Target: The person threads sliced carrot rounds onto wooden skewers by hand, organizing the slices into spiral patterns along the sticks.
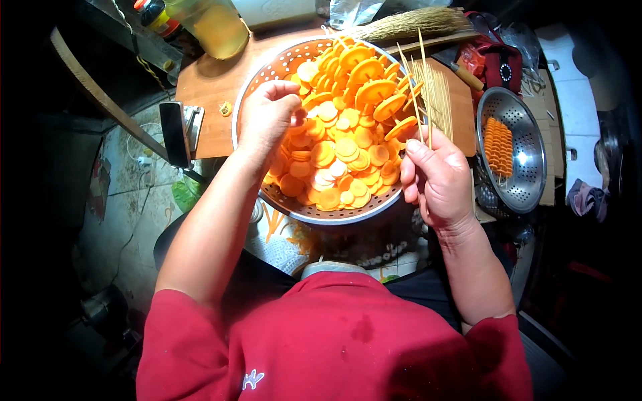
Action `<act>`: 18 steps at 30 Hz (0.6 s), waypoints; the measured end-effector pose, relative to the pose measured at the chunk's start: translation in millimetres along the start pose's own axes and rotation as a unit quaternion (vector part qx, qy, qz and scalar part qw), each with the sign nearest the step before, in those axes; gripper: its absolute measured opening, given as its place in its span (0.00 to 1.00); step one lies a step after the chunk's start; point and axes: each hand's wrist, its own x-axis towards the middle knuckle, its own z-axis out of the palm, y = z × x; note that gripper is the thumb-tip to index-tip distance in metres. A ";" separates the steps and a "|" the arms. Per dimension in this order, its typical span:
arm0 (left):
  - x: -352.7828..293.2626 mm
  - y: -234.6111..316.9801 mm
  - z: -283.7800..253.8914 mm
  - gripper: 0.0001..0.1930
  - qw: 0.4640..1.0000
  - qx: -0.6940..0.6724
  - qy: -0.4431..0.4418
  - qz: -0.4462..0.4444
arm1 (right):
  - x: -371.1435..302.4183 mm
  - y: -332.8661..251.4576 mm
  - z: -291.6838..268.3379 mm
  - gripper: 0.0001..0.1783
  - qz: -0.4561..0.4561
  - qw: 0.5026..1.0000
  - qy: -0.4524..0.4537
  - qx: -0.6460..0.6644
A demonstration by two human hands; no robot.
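Note:
A big perforated metal colander (244, 110) holds many round carrot slices (344, 147). At its far right, threaded carrot skewers (368, 77) lie piled, their slices spaced apart. My left hand (271, 117) is over the colander's left side, fingers curled and closed; what they hold, if anything, is hidden. My right hand (438, 170), at the colander's right rim, is closed around thin bamboo skewers (416, 100) that point up and away. The lower ends of these are inside my grip. Beside that hand lies a bundle of bare bamboo sticks (436, 97).
At right, an oval metal colander (491, 103) holds finished carrot skewers (499, 147). A straw brush (401, 25) and a wooden-handled tool (468, 77) lie behind. A phone (175, 134) stands at the wooden table's (210, 83) left edge, with a plastic jug (217, 33) farther back.

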 end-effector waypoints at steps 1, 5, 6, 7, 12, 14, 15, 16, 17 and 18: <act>6.5 -6.9 -1.3 0.11 0.997 0.080 -0.022 -0.010 | 0.0 -1.0 -0.7 0.06 -0.003 1.000 0.002 0.005; 20.1 -35.3 8.5 0.11 0.942 0.331 -0.046 0.009 | -2.9 1.1 -1.8 0.06 0.005 1.000 -0.005 -0.005; 19.8 -36.2 13.3 0.11 0.942 0.331 -0.048 0.008 | -3.4 1.6 -2.5 0.06 0.000 1.000 -0.004 -0.007; 18.7 -37.0 18.3 0.14 0.923 0.383 -0.041 0.016 | -3.9 1.9 -3.1 0.06 -0.004 1.000 -0.004 -0.009; 19.3 -25.2 18.5 0.14 0.899 0.428 -0.084 -0.039 | -6.3 -0.3 -7.8 0.07 -0.001 1.000 -0.002 -0.025; 21.6 -22.7 7.2 0.13 0.908 0.390 -0.117 -0.101 | -9.2 -3.2 -8.1 0.08 0.016 0.999 -0.019 -0.027; 21.1 -20.7 5.5 0.12 0.911 0.349 -0.149 -0.163 | -9.8 -3.6 -7.9 0.08 0.016 0.999 -0.018 -0.027; 20.5 -18.6 5.7 0.12 0.911 0.349 -0.149 -0.163 | -10.1 -3.6 -7.2 0.08 0.015 0.999 -0.021 -0.027; 19.8 -15.2 5.7 0.13 0.904 0.393 -0.123 -0.113 | -10.3 -3.3 -6.6 0.08 0.014 0.999 -0.023 -0.027; 18.8 -10.6 5.7 0.14 0.894 0.434 -0.096 -0.063 | -10.1 -3.3 -5.8 0.08 0.014 0.999 -0.023 -0.027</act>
